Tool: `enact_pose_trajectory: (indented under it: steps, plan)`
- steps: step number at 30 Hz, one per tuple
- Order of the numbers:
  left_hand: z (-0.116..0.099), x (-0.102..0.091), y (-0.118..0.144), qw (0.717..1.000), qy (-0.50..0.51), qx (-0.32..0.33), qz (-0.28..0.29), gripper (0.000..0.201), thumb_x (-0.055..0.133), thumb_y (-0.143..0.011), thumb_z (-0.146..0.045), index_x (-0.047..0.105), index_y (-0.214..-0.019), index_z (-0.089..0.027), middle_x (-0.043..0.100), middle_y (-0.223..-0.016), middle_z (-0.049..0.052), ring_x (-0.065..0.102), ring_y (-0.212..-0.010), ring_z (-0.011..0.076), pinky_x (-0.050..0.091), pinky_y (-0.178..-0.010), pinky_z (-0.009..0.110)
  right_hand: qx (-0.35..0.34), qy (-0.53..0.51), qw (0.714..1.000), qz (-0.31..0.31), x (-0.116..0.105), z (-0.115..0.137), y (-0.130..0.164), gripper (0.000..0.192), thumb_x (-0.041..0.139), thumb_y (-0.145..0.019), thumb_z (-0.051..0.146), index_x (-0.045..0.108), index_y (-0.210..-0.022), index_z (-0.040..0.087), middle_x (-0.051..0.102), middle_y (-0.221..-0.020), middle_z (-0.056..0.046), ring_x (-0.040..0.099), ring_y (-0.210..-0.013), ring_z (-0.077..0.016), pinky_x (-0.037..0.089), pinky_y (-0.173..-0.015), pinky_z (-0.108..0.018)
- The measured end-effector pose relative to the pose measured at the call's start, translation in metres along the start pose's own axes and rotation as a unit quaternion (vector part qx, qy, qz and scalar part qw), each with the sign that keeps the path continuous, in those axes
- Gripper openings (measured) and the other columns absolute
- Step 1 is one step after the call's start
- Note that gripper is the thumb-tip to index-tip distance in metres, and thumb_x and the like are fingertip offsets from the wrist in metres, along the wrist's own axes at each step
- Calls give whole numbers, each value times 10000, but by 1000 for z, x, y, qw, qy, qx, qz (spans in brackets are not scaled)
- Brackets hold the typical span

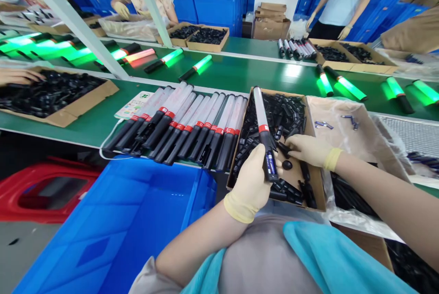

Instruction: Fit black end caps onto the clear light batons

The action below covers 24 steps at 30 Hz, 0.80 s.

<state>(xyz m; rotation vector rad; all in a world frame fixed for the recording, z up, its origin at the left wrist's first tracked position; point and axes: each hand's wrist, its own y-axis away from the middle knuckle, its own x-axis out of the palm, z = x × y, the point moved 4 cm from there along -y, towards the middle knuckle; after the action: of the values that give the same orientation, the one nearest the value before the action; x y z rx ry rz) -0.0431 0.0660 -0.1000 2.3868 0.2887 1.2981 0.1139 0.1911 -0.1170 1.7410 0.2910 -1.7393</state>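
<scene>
over the open cardboard box [310, 179] of small black parts [286, 111], a light baton [265, 136] is held nearly upright, its black handle wrapped by the gloved left hand [252, 184], which is closed around the lower end. the gloved right hand [310, 150] is laid just beside the handle, its fingers curled over the black parts in the box; whether a piece is pinched in them cannot be told. the baton is judged to be light and stiff, a hollow plastic tube that is unlikely to bend, and its smooth frosted upper half is probably slippery under a glove, so the handle is judged the better place to be gripped, below the red band. the baton is seen as a pale translucent tube above, a red ring at the middle, and a black grip with a bluish label near the bottom. a row of like batons [185, 129] is laid side by side just left of the box on the green table [92, 125], and lit green batons [346, 86] are scattered further back. a blue crate [113, 225] is stood below the table edge.
</scene>
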Motion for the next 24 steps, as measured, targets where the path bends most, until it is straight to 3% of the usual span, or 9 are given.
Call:
enact_pose_trajectory:
  steps: [3, 6, 9, 12, 15, 18, 22, 24]
  plan:
    - [3, 1, 2, 1000, 1, -16, 2, 224, 598, -983, -354, 628, -935, -137, 621, -777, 31, 578, -607, 108, 479, -527, 205, 40, 10, 999, -12, -3, 2, -3, 131, 607, -869, 191, 700, -956, 161, 729, -993, -103, 702, -868, -223, 496, -736, -290]
    - [4, 0, 5, 999, 5, -33, 3, 236, 558, -1005, -343, 636, -946, -128, 618, -780, 36, 578, -608, 104, 477, -527, 197, 66, 9, 997, -49, -13, 10, 4, 234, 516, -911, 184, 707, -1041, 148, 728, -1086, -137, 711, -940, -255, 525, -790, -333]
    - [5, -1, 8, 999, 9, -41, 6, 245, 637, -961, -372, 650, -922, -130, 621, -786, 35, 574, -607, 100, 466, -518, 190, 41, -44, 987, -146, -31, 26, 28, 309, 463, -930, 177, 688, -1142, 184, 729, -1162, -100, 699, -1059, -240, 543, -923, -365]
    - [7, 1, 8, 999, 10, -41, 22, 256, 695, -922, -391, 679, -916, -136, 619, -780, 22, 549, -603, 89, 456, -521, 185, -86, -173, 938, -288, -48, 52, 61, 282, 487, -919, 163, 695, -1097, 233, 730, -1189, -48, 689, -1124, -208, 544, -1020, -390]
    - [11, 6, 6, 998, 24, -26, 48, 239, 704, -918, -386, 723, -958, -152, 646, -796, 20, 596, -704, 107, 509, -641, 197, -174, -272, 895, -308, -50, 75, 83, 255, 527, -952, 190, 705, -1122, 255, 690, -1309, -47, 657, -1219, -204, 543, -1064, -417]
    - [17, 10, 4, 997, 30, -28, 70, 228, 711, -908, -366, 738, -1009, -163, 689, -870, 31, 631, -809, 134, 535, -747, 228, -165, -357, 865, -310, -47, 85, 87, 142, 600, -948, 208, 709, -1024, 258, 704, -1257, -52, 676, -1174, -207, 569, -1034, -428]
    - [20, 10, 4, 998, 3, -22, 62, 195, 724, -892, -361, 730, -923, -169, 656, -810, 10, 564, -681, 108, 519, -658, 225, -131, -442, 818, -344, -43, 84, 85, 86, 625, -935, 184, 672, -965, 250, 713, -1111, -43, 698, -1062, -174, 605, -949, -366]
    - [20, 11, 5, 998, -8, -22, 62, 186, 719, -895, -357, 729, -925, -173, 644, -802, 9, 545, -660, 103, 504, -617, 214, -124, -447, 814, -349, -41, 84, 85, 110, 620, -940, 178, 681, -996, 250, 712, -1089, -41, 693, -1050, -163, 599, -947, -345]
